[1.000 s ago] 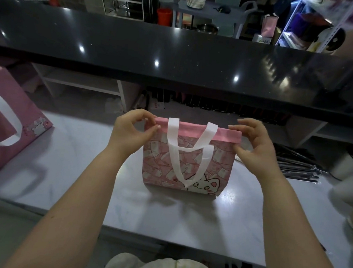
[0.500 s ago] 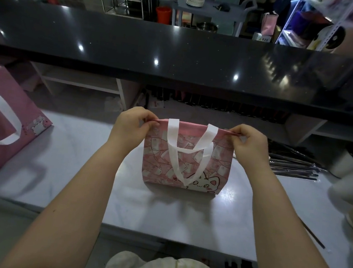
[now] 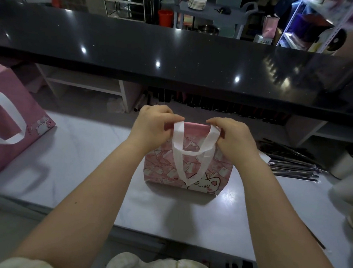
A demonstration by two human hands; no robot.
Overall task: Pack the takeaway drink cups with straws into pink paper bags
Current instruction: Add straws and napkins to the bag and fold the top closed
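Head: both hands (image 3: 152, 130) (image 3: 232, 138) pinch-tight on bag (image 3: 160, 166)

Pink cat-print bag (image 3: 164, 169), white handles (image 3: 191, 154)

I work from one wide-angle head view, facing forward and down onto the white counter (image 3: 85, 158) close below me, with the black bar top (image 3: 177, 55) and the room behind it higher up.

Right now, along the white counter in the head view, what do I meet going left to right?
From the left: large pink bag → left hand → small cat-print pink bag → right hand → bundle of wrapped straws → blurred cups at the right edge.
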